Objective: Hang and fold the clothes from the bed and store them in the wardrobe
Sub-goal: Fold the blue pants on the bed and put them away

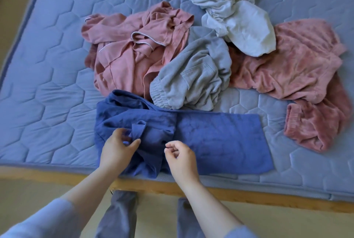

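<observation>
Person stands at bed edge, arms reaching over wooden frame (249,197) onto mattress (47,84).

- Left hand (116,149): fingers curled, thumb and fingertips pinching raised fold of blue garment (220,142).
- Blue garment: lies on mattress under both hands. Rumpled at left hand, smooth and flat out past right hand.
- Right hand (181,158): fingers curled over blue garment. Cannot tell whether it grips cloth.
- Beyond left hand: crumpled pink pyjama top (122,55).
- Beyond right hand: grey garment (195,76), with white garment (235,17) farther off.
- Right of right hand: pink fleece garment (287,61).
</observation>
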`<state>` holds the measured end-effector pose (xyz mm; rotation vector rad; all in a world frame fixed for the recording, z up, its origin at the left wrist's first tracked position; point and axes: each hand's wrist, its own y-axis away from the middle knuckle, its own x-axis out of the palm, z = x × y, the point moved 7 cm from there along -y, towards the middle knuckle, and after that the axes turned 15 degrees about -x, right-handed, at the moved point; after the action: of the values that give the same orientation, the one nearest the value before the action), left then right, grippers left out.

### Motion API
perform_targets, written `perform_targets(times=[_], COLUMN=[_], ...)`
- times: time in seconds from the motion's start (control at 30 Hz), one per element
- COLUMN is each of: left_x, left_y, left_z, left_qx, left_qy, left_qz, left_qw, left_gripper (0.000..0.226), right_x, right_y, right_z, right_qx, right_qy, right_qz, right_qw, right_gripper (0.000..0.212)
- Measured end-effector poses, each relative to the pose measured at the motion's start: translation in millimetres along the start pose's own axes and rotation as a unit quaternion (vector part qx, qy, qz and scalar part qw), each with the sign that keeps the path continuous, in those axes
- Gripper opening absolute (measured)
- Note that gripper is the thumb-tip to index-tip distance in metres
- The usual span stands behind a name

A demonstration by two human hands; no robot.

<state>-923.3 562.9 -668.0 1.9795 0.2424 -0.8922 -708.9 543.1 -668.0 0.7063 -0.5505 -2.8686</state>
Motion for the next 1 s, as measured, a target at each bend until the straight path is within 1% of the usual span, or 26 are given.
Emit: perform_targets(times=[0.1,0.13,0.27,0.33,0.43,0.53,0.63,0.7,0.73,0.77,0.83,0.87,0.93,1.0], left_x=[-2,-3,-4,1,10,22,47,71,85,99,128,139,151,149], left_y=[-6,-6,9,17,27,47,77,101,111,120,127,128,124,114], left_z=[1,-1,-14,-19,-32,-61,-95,-115,-122,-125,-123,-119,-111,-104], left_qx=[-0.007,0.0,0.062,0.074,0.092,0.158,0.251,0.324,0.351,0.368,0.368,0.353,0.31,0.277], left_qy=[0.004,0.014,0.043,0.051,0.077,0.093,0.061,0.012,-0.017,-0.046,-0.115,-0.15,-0.192,-0.202], left_qz=[0.02,0.031,0.043,0.054,0.078,0.079,0.093,0.131,0.154,0.177,0.214,0.225,0.224,0.197], left_qw=[1.0,0.999,0.996,0.995,0.99,0.98,0.961,0.937,0.923,0.912,0.898,0.896,0.904,0.918], left_gripper=[0.008,0.007,0.017,0.014,0.012,0.014,0.016,0.024,0.025,0.021,0.008,0.006,0.012,0.019], right_x=[13,14,6,-6,-32,-65,-98,-121,-132,-143,-162,-170,-180,-182], right_y=[0,0,-4,-6,-6,-2,3,10,14,18,25,29,34,34], right_z=[2,3,0,-3,-10,-22,-38,-53,-62,-71,-89,-97,-110,-117], right_qx=[0.008,0.011,0.047,0.07,0.085,0.09,0.097,0.112,0.123,0.133,0.152,0.16,0.175,0.176], right_qy=[0.004,0.001,-0.035,-0.058,-0.062,-0.058,-0.054,-0.062,-0.067,-0.073,-0.089,-0.095,-0.095,-0.086], right_qz=[0.003,-0.002,-0.047,-0.083,-0.123,-0.157,-0.184,-0.213,-0.23,-0.247,-0.277,-0.288,-0.293,-0.282], right_qw=[1.0,1.0,0.997,0.992,0.987,0.982,0.977,0.969,0.963,0.957,0.944,0.939,0.935,0.939], right_gripper=[0.015,0.015,0.014,0.015,0.019,0.017,0.016,0.017,0.018,0.019,0.021,0.022,0.021,0.019])
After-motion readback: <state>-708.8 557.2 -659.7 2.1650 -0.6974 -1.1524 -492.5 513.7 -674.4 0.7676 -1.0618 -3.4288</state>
